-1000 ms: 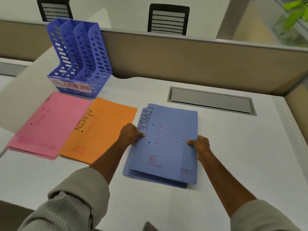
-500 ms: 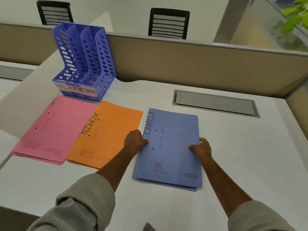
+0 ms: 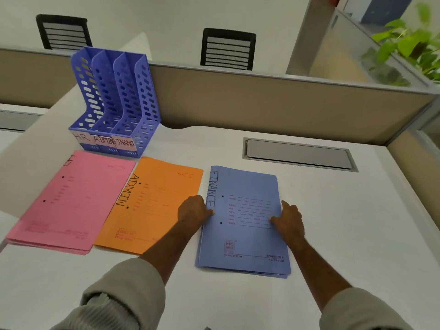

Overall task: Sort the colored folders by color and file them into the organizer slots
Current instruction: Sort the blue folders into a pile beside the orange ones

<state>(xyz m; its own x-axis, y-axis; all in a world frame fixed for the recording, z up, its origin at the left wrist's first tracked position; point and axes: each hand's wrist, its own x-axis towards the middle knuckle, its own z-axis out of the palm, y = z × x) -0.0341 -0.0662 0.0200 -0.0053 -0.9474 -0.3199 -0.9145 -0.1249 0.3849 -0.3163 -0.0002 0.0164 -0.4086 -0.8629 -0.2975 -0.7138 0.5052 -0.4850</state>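
Note:
Three folder stacks lie side by side on the white desk. The pink stack [image 3: 71,201] is at the left, the orange stack [image 3: 152,203] marked ADMIN sits in the middle, and the blue stack [image 3: 247,222] marked FINANCE is at the right. My left hand [image 3: 194,213] grips the blue stack's left edge and my right hand [image 3: 289,219] grips its right edge. The blue stack lies flat and squared. Behind the pink and orange stacks stands a blue perforated organizer [image 3: 114,103] with three slots labelled HR, ADMIN, FINANCE; no folder shows in the slots.
A grey cable hatch [image 3: 297,154] is set into the desk [image 3: 357,222] at the back right. A beige partition [image 3: 262,101] runs behind the desk, with two black chair backs beyond it. Green plant leaves [image 3: 414,44] hang at the top right.
The blue folders, offset and lifted one second ago, now lie flat in one aligned stack. Both hands stay on its side edges. The camera has moved closer.

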